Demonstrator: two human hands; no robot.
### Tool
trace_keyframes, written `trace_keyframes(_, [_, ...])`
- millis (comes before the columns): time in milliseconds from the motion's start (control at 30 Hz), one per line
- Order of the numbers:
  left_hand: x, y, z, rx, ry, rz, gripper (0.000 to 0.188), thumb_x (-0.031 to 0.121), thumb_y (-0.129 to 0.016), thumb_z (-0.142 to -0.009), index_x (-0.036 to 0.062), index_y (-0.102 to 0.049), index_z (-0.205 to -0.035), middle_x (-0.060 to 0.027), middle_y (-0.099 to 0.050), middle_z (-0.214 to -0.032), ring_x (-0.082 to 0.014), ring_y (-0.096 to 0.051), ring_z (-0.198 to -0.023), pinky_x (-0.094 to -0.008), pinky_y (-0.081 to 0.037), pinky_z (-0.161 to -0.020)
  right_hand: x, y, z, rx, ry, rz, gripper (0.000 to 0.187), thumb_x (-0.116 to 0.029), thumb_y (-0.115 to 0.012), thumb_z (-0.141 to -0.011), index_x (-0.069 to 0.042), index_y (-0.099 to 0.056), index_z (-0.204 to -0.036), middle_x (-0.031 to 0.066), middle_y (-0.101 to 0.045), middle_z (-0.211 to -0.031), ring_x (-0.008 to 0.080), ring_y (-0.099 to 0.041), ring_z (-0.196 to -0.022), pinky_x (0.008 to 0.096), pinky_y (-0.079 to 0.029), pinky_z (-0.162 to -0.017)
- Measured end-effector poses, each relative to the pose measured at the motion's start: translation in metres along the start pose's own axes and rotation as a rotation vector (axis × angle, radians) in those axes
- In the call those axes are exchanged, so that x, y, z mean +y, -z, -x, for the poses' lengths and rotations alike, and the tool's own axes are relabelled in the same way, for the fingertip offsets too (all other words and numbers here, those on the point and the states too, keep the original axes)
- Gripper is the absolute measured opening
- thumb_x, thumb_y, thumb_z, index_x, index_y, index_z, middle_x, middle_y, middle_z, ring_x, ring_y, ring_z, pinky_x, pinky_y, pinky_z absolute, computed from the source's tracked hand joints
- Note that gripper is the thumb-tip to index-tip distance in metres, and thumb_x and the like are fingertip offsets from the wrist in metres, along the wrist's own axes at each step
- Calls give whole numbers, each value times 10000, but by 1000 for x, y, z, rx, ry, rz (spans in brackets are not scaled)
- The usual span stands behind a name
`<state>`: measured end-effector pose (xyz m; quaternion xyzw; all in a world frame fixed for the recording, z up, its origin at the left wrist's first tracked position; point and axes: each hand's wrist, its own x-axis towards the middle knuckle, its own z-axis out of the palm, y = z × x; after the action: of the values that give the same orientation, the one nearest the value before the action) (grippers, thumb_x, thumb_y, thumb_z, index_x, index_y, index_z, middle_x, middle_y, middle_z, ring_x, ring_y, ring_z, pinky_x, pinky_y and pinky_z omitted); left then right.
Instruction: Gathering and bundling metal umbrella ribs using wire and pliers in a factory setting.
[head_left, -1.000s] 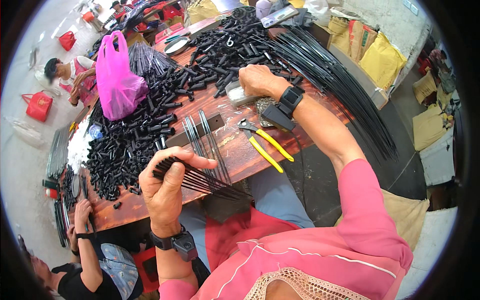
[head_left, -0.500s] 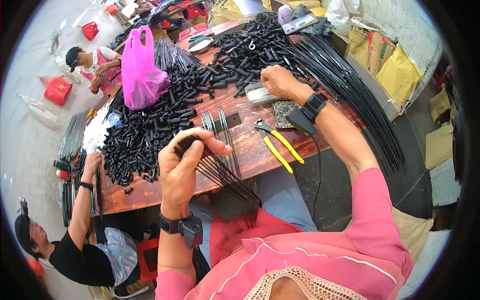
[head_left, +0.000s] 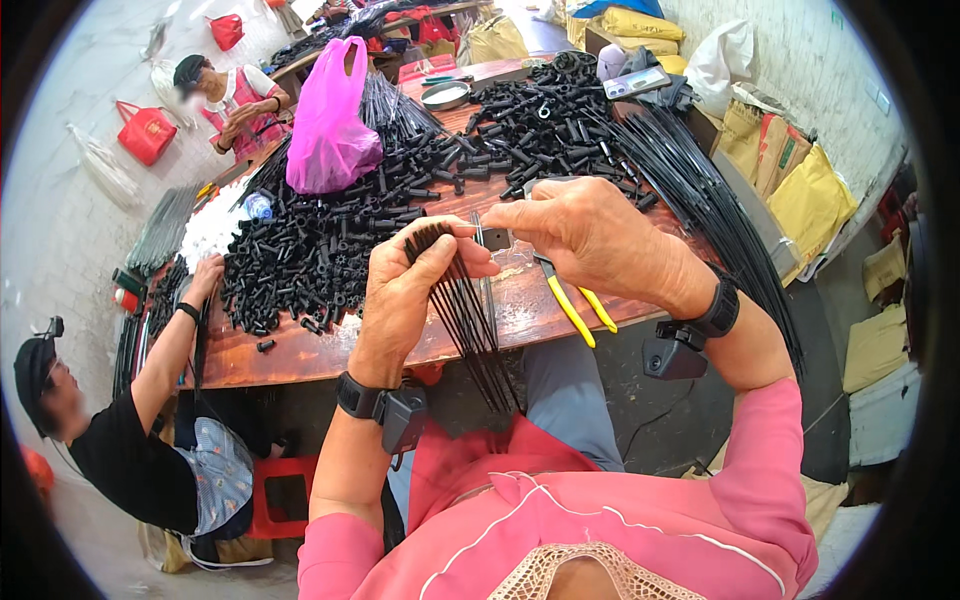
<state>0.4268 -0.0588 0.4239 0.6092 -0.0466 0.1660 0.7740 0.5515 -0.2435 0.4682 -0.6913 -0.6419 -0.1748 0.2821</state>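
Black rods (head_left: 468, 318), slanting steeply, lower ends rightward

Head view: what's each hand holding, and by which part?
Left hand: bunched thin black rods, held near their upper ends. Right hand: cannot tell whether it holds anything.

Magenta bag (head_left: 332, 140), red handbag (head_left: 147, 136), yellow sack (head_left: 818, 205)

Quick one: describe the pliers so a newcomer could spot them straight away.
Find the reddish wooden table, then its near edge, just below the person's right hand in the picture. The pliers lie there, head partly hidden behind that hand, handles toward the wearer. Those two bright yellow handles set them apart from the black tubular pieces and black rods nearby.
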Motion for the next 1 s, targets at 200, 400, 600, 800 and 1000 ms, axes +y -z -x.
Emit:
trace_keyframes(200, [-1,1,2,-14,-5,-2,197,103,-508,-971,-30,-577,-1098,-135,-673,-925,-278,-690,-851,-400,-564,-809,-8,1,-1,-56,-17,85,334,-61,-543,-790,-159,-644,-1093,136,-636,-703,328,-640,-667,453,-499,-581])
trace_keyframes(400, [0,-1,3,-6,-24,10,197,115,-509,-981,-24,-611,-1078,-109,-682,-897,-220,-693,-831,-331,-569,-777,-17,9,-5,-134,2,221,393,-87,-569,-794,-182,-613,-1173,109,-622,-682,292,-641,-635,426,-500,-543])
trace_keyframes(600, [-1,2,5,-28,-22,3,218,114,-520,-970,-28,-585,-1121,-130,-675,-923,-262,-686,-842,-392,-564,-808,-17,9,-8,-108,88,297,394,-79,-580,-803,-209,-618,-1174,76,-599,-711,245,-622,-594,361,-492,-499])
trace_keyframes(800, [-1,2,5,-25,-16,-38,238,125,-512,-975,-37,-581,-1136,-131,-677,-929,-256,-685,-848,-384,-561,-809,-10,3,-7,-95,87,274,413,-79,-593,-798,-231,-618,-1182,74,-594,-714,246,-619,-583,359,-486,-482])
trace_keyframes(1000, [-2,4,5,-20,-19,-35,239,120,-511,-973,-39,-583,-1137,-134,-679,-935,-258,-686,-849,-382,-561,-810,-12,3,-9,-79,71,261,436,-65,-599,-785,-232,-623,-1187,71,-593,-708,252,-616,-576,367,-486,-487])
